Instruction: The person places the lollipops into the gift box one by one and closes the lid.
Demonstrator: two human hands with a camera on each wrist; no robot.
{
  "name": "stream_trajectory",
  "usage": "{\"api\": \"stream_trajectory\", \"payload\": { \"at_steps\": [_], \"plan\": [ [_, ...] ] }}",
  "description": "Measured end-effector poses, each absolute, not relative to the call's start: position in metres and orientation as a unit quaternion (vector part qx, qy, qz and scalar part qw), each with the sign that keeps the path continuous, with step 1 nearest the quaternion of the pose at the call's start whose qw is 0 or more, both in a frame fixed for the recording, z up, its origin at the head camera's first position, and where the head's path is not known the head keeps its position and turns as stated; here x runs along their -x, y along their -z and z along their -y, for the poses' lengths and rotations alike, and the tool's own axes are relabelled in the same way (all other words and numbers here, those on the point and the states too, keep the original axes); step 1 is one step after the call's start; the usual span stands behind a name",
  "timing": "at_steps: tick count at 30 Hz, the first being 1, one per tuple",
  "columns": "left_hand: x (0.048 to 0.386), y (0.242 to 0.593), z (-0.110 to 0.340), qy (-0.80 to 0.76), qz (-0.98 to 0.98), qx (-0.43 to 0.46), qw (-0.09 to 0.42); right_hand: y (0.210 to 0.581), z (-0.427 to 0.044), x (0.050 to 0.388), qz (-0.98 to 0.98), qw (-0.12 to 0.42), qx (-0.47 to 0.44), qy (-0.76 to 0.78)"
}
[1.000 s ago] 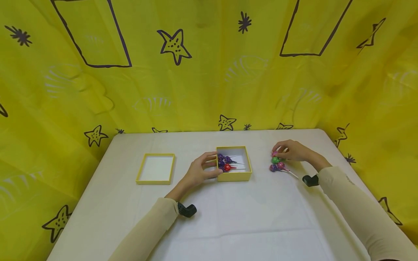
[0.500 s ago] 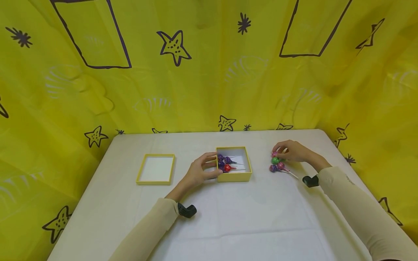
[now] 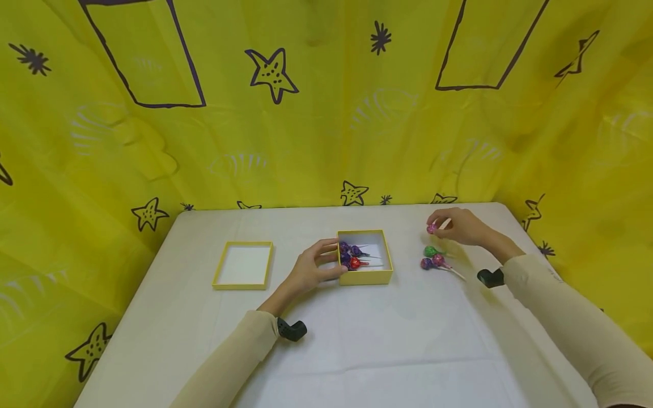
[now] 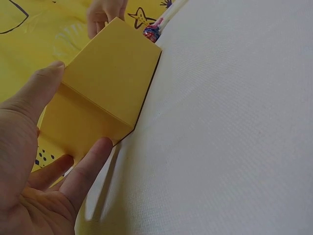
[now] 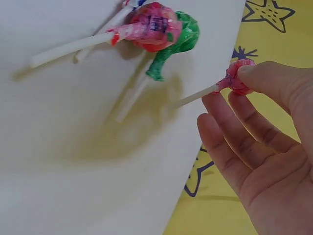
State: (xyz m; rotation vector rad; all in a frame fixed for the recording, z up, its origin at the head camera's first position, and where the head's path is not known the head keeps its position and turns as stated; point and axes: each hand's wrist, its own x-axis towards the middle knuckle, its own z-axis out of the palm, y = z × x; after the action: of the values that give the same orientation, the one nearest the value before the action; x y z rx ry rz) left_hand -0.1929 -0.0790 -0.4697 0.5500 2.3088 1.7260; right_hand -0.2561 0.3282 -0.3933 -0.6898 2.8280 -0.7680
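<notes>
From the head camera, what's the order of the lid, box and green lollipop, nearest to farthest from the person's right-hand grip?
1. Green lollipop: on the right, loose.
2. Box: in the middle.
3. Lid: on the left.

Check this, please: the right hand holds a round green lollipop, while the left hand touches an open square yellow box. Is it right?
Not green: the right hand holds a round pink lollipop, as the right wrist view shows. The left hand does touch the yellow box.
</notes>
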Motion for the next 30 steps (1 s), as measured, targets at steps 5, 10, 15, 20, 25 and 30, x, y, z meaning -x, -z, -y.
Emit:
{"api": "stream_trajectory", "payload": {
  "at_steps": [5, 10, 15, 20, 25, 30],
  "plan": [
    [0.193, 0.47, 0.079, -0.586, -0.781, -0.188, 0.105, 0.381, -0.326, 0.255, -0.939, 0.058, 0.24, 0.238],
    [0.194, 0.471, 0.078, -0.587, -0.78, -0.187, 0.106, 0.362, -0.322, 0.253, -0.939, 0.057, 0.246, 0.235],
    [0.193, 0.47, 0.078, -0.59, -0.779, -0.184, 0.103, 0.343, -0.317, 0.25, -0.937, 0.056, 0.257, 0.231],
    [0.193, 0.469, 0.078, -0.589, -0.78, -0.181, 0.107, 0.333, -0.311, 0.249, -0.93, 0.043, 0.283, 0.23],
    [0.194, 0.469, 0.078, -0.589, -0.781, -0.179, 0.108, 0.327, -0.302, 0.249, -0.925, 0.035, 0.299, 0.231],
    [0.193, 0.469, 0.078, -0.587, -0.782, -0.181, 0.107, 0.321, -0.291, 0.249, -0.919, 0.038, 0.312, 0.239]
  ]
}}
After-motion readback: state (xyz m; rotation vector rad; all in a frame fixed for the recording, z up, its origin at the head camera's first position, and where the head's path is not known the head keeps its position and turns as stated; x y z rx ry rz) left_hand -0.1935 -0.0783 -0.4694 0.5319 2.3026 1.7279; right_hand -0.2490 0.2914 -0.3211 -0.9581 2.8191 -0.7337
